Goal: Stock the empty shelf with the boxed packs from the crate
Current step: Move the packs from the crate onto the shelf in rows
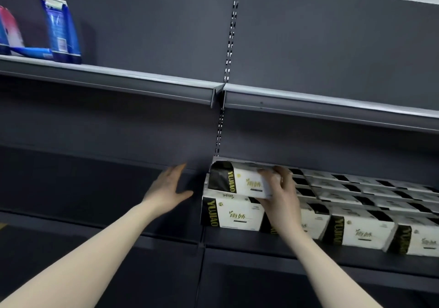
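Gripping the white-and-black boxed pack (240, 181) lower centre, your right hand (282, 196) clamps its right end above the dark shelf (261, 242); your left hand (169, 186) hovers spread, just left.

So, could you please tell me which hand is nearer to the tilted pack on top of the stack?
Right. The right hand grips the tilted pack at its right end; the left hand hovers open off its left end, not touching.
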{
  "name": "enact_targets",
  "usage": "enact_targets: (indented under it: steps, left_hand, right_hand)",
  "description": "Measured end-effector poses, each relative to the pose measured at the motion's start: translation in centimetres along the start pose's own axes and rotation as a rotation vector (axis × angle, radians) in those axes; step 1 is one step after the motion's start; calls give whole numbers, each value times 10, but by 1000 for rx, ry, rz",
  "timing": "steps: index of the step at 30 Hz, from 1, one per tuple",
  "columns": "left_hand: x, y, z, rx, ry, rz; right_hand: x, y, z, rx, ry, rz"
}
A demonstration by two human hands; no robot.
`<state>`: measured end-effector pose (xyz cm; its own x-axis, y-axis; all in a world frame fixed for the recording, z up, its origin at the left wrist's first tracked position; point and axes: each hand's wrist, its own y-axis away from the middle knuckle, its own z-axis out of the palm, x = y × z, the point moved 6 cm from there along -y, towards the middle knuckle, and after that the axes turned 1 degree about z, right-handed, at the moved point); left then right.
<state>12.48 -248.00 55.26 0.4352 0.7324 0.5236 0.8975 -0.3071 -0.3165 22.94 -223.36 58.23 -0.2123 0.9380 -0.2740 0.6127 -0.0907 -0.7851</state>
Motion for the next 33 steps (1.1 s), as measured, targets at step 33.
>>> enact_targets:
  steps: [33]
  left_hand:
    - [-65, -23, 100, -90, -337, -190]
  right_hand:
    - [3, -81, 61, -431, 463, -159]
